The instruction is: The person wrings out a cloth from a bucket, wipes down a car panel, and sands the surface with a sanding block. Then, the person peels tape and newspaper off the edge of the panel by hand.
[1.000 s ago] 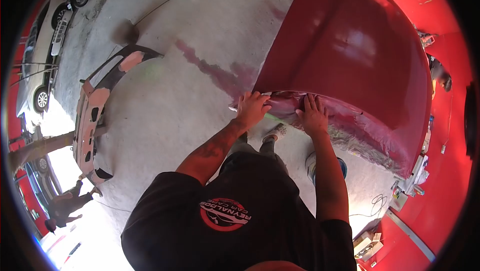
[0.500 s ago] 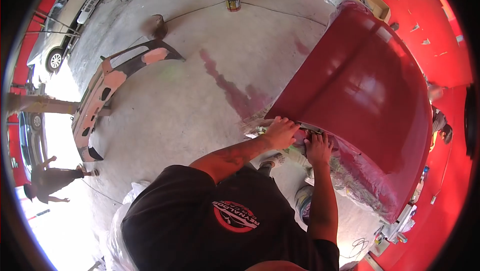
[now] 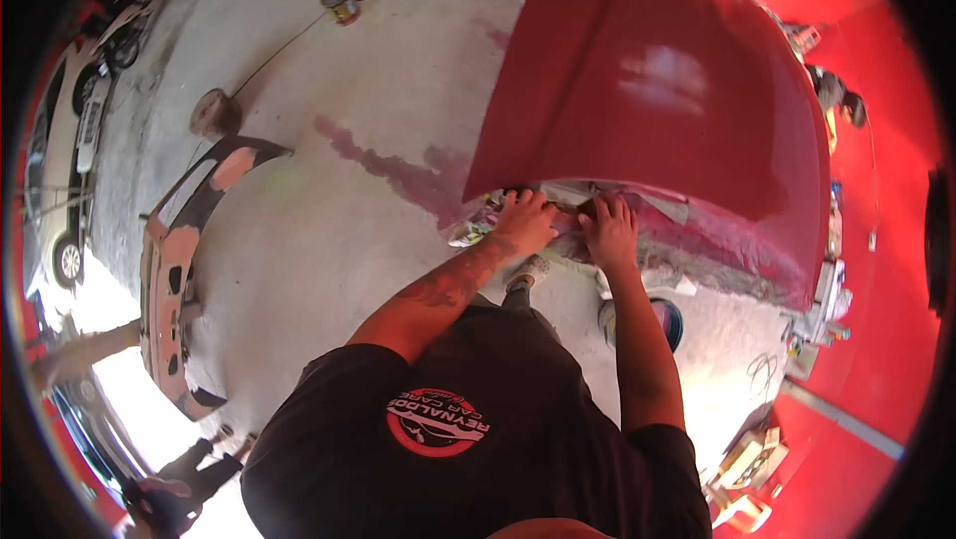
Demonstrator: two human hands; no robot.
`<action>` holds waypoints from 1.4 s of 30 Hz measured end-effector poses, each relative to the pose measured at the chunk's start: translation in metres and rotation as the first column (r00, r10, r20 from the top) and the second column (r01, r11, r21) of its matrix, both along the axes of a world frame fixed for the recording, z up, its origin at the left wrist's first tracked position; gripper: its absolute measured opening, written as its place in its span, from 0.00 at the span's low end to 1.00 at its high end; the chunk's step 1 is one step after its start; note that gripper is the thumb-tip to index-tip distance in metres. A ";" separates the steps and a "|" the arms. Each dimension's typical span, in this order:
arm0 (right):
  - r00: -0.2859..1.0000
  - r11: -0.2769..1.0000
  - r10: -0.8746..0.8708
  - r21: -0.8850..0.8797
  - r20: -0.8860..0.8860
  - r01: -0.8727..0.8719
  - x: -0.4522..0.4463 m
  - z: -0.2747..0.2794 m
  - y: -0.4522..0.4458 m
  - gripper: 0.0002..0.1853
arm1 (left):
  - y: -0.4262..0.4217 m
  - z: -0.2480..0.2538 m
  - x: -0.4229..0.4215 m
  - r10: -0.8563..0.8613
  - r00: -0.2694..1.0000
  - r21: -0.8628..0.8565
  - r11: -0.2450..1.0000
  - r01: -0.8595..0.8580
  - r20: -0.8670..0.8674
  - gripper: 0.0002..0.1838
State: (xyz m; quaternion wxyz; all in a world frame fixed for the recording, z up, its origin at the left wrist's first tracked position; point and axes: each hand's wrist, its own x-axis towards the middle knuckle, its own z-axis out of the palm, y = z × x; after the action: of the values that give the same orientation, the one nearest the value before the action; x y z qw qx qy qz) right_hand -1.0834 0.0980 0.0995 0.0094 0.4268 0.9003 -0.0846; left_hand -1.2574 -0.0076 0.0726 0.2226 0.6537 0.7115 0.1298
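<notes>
A dark red car hood point(image 3: 647, 91) fills the upper right, propped with its near edge toward me. Crumpled, paint-stained masking sheet point(image 3: 687, 250) hangs beneath that edge. My left hand point(image 3: 525, 220) is at the hood's near left corner, fingers bent and closed over the edge of the covering. Just to the right, my right hand point(image 3: 609, 230) has its fingers curled down at the same edge. A dark reddish strip runs between the two hands. My fingertips are partly hidden, so what they pinch cannot be made out.
A partly sanded bumper point(image 3: 171, 270) stands on the floor to the left. Farther off are a paint can point(image 3: 341, 5), a round block point(image 3: 215, 115) and a cable. A bucket point(image 3: 662, 325) sits below my right forearm. Other people are at the right wall point(image 3: 841, 101) and lower left point(image 3: 174, 489).
My view has swung, so the hood and bumper sit farther left and the hood higher. Both hands stay at the hood's near edge, with small finger shifts. The person at left appears lower.
</notes>
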 end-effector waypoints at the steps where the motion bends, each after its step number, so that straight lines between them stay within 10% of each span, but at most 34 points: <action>1: 0.999 0.996 -0.054 0.067 -0.005 0.054 0.003 0.005 0.005 0.30 | 0.001 -0.002 0.001 -0.004 1.000 -0.002 1.000 0.004 0.026 0.29; 6: 0.874 0.867 -0.485 -0.128 0.007 0.482 0.024 -0.007 0.016 0.41 | 0.025 0.003 0.011 0.003 0.997 -0.250 0.968 0.016 0.074 0.39; 13: 0.887 0.878 -0.457 -0.125 0.067 0.462 0.021 -0.002 0.016 0.45 | 0.050 0.023 0.028 -0.019 0.992 -0.374 0.925 0.064 0.121 0.41; 26: 0.843 0.787 -0.464 -0.309 0.273 0.533 0.043 0.001 0.025 0.36 | 0.036 0.031 0.032 -0.275 0.961 -0.001 0.961 0.276 0.012 0.17; 34: 0.818 0.812 -0.570 -0.212 -0.081 0.544 0.078 -0.014 -0.021 0.32 | 0.090 0.010 0.047 -0.317 0.888 -0.130 0.917 0.376 0.333 0.16; 36: 0.810 0.808 -0.575 -0.232 -0.113 0.542 0.085 -0.013 -0.021 0.32 | 0.104 -0.008 0.073 0.117 0.813 -0.049 0.993 -0.108 0.571 0.21; 40: 0.757 0.815 -0.569 -0.339 -0.321 0.469 0.100 -0.019 -0.020 0.31 | 0.123 0.015 0.103 0.169 0.789 -0.227 0.973 -0.038 0.591 0.26; 42: 0.683 0.811 -0.581 -0.389 -0.443 0.437 0.106 -0.024 -0.016 0.29 | 0.121 0.006 0.112 -0.060 0.919 -0.011 0.997 0.070 0.389 0.25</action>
State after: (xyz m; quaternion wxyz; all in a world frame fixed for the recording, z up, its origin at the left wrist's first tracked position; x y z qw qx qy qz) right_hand -0.9778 0.0820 0.0752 -0.2158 0.6149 0.6903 -0.3143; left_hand -1.1456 0.1133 0.0791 0.3714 0.6356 0.6327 0.2402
